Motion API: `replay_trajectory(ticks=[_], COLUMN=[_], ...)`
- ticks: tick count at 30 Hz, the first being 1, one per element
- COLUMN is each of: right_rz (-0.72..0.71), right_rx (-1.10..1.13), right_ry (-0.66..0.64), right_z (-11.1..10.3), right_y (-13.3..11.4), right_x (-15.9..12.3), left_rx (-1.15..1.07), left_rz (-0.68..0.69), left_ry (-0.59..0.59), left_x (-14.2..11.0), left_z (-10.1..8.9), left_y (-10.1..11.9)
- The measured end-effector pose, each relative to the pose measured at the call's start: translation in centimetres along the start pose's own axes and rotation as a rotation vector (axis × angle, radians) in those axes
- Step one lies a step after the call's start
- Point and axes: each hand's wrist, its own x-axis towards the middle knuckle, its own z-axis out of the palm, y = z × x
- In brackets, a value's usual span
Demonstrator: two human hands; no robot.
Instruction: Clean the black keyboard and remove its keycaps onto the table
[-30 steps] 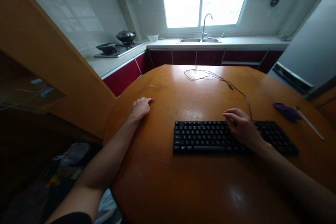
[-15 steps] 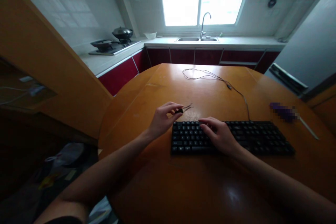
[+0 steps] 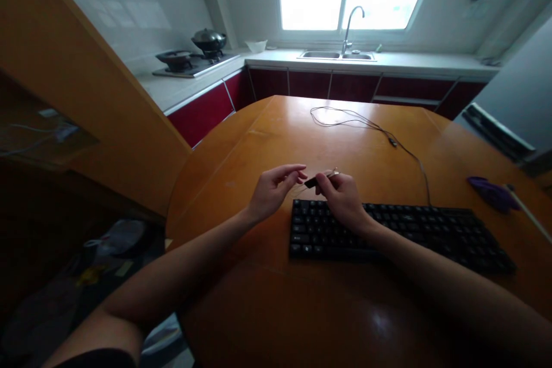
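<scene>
My right hand (image 3: 345,198) pinches a small keycap puller (image 3: 311,183) between thumb and fingers, just above the keyboard's back edge. Its black handle sticks out to the left, and thin wire shows by the fingertips; the rest is hidden in the hand. My left hand (image 3: 276,190) hovers close by on the left, thumb and fingers apart, with its fingertips near the black handle. Below both hands lies a black keyboard (image 3: 414,230), its keys facing up, partly covered by my right hand and forearm.
The keyboard's cable (image 3: 416,161) runs back over the wooden table (image 3: 241,184) into a loose coil. To the right lies a purple object (image 3: 494,192) beside a pale stick. Behind are a sink (image 3: 321,54), a faucet and a stove with pans (image 3: 209,40).
The keycap puller has passed from my left hand to my right. My right hand has lifted off the keys and moved left; my left fingers have let go. The view has shifted slightly.
</scene>
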Motion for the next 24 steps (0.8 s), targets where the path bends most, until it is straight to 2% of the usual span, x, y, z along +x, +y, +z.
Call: replay_trajectory(ticks=[3,7,13,17,24], right_rz=[0.003,-0.159,-0.329,-0.35,-0.326], right_rx=[-0.053,-0.16,-0.275,-0.285,-0.313], right_ry=[0.042,-0.019,0.027,-0.025,-0.174], right_z=[0.4,0.6,-0.1,-0.1,0.2], right_y=[0.6,0.9,1.2,1.8,2.1], right_x=[-0.1,-0.8,-1.2,-1.1,-1.4], left_rx=[0.022,0.042,0.081,0.124,0.114], left_rz=[-0.073,-0.113,-0.084,-0.081,-0.085], left_ry=[0.0,-0.005,-0.133,-0.19,-0.2], left_x=[1.1,1.8,1.2,1.1,1.1], left_z=[-0.9,-1.3,-0.7,-0.7,-0.8], left_y=[-1.4,-3.1,-3.2,-2.8,-3.3])
